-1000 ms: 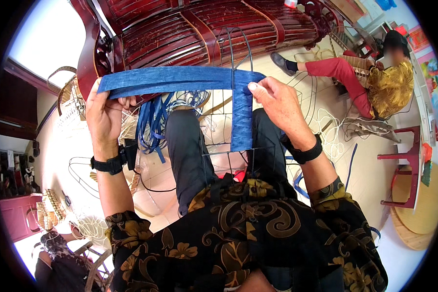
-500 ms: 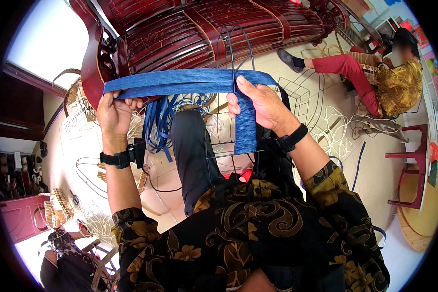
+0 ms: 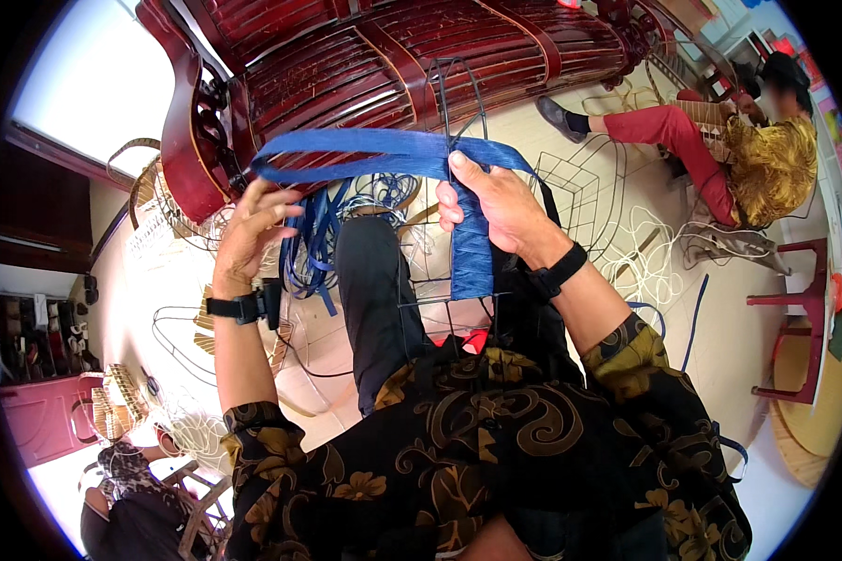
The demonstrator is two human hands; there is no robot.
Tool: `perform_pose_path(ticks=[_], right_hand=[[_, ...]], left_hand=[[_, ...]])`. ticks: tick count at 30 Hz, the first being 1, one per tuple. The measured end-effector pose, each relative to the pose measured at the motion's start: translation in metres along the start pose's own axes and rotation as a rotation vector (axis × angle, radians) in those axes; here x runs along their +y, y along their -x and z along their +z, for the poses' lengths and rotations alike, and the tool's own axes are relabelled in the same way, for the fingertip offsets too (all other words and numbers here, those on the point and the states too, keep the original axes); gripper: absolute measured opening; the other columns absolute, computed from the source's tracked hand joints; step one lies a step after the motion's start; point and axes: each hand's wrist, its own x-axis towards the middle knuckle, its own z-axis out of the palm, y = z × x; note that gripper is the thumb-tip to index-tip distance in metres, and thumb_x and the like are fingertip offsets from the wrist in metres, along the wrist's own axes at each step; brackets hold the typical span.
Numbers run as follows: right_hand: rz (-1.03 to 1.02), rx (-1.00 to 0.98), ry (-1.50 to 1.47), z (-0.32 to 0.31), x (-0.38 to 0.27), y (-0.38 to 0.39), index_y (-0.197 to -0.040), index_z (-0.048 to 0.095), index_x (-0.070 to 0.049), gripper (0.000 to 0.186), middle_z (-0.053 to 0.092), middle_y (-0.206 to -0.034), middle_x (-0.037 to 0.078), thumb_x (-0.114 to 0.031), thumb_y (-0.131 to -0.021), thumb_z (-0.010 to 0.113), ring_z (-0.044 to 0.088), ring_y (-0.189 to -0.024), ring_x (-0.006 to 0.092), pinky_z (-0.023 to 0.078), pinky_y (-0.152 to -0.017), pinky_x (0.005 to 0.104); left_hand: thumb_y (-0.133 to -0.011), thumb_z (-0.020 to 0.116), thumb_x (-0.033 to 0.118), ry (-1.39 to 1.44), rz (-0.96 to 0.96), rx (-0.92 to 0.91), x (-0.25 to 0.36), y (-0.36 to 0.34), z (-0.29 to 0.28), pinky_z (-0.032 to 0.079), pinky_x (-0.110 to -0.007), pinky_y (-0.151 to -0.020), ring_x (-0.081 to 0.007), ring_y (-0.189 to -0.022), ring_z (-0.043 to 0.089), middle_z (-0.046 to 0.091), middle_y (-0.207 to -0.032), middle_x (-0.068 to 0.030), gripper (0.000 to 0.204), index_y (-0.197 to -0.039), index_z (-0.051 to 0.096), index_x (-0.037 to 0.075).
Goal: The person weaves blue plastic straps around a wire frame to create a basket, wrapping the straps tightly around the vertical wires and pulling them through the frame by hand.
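Observation:
My right hand (image 3: 498,201) is closed round a dark wire frame (image 3: 445,110), its thumb pressing where a blue strip crosses it. Below that thumb, the frame's stem is bound in tight diagonal wraps of blue (image 3: 471,266). From there the loose blue strip (image 3: 355,154) runs out to the left, doubles back in a loop, and its other side passes right behind my right hand. My left hand (image 3: 253,229) is open just under the loop's left end, fingers apart; whether a fingertip touches the strip I cannot tell.
A dark red slatted wooden bench (image 3: 318,93) spans the far side. Loose blue strips (image 3: 313,238) hang beside my knee (image 3: 374,262). Another wire frame (image 3: 580,187) and pale cord (image 3: 650,248) lie to the right. One person sits at right (image 3: 767,168), another at lower left (image 3: 136,496).
My left hand has released the strip's left end and moved slightly right, fingers spreading. The loop has gone from taut to slack and rounded. My right hand keeps its hold.

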Motion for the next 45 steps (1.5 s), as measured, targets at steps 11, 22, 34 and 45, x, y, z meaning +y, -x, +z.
perform_pose_path(ticks=[11, 22, 34, 45], right_hand=[[0.001, 0.036, 0.091, 0.009, -0.003, 0.002, -0.091, 0.053, -0.006, 0.029, 0.055, -0.075, 0.005, -0.033, -0.101, 0.055, 0.053, -0.064, 0.0155, 0.05, -0.064, 0.0335], [-0.026, 0.046, 0.017, 0.003, -0.003, 0.006, -0.094, 0.051, -0.007, 0.024, 0.056, -0.074, 0.005, -0.029, -0.099, 0.058, 0.054, -0.062, 0.0142, 0.051, -0.061, 0.0323], [-0.009, 0.061, 0.057, 0.006, 0.0, 0.0, -0.091, 0.051, -0.005, 0.026, 0.054, -0.074, 0.005, -0.029, -0.101, 0.055, 0.052, -0.062, 0.0157, 0.049, -0.061, 0.0339], [-0.009, 0.082, 0.062, 0.008, -0.007, 0.003, -0.1, 0.052, -0.005, 0.02, 0.056, -0.073, 0.005, -0.024, -0.1, 0.056, 0.053, -0.059, 0.0138, 0.051, -0.058, 0.0314]], left_hand=[[-0.089, 0.067, 0.022, -0.71, 0.521, -0.482, 0.091, -0.069, 0.12, 0.039, -0.032, -0.105, -0.0215, -0.121, 0.054, 0.061, -0.127, -0.0134, 0.045, -0.127, 0.06, -0.001], [-0.09, 0.063, 0.023, -0.296, 0.259, -0.2, 0.078, -0.065, -0.048, 0.045, -0.028, -0.069, -0.0113, -0.072, 0.052, 0.054, -0.077, 0.0001, 0.019, -0.085, 0.058, 0.006], [-0.093, 0.065, 0.024, -0.565, 0.329, 0.371, 0.059, -0.05, -0.051, 0.047, -0.029, -0.093, -0.0158, -0.106, 0.062, 0.067, -0.117, -0.0092, 0.042, -0.125, 0.062, -0.002], [-0.085, 0.069, 0.026, -0.395, 0.153, -0.79, 0.081, -0.123, 0.133, 0.044, -0.027, -0.072, -0.012, -0.075, 0.057, 0.062, -0.078, -0.0001, 0.023, -0.085, 0.066, 0.003]])
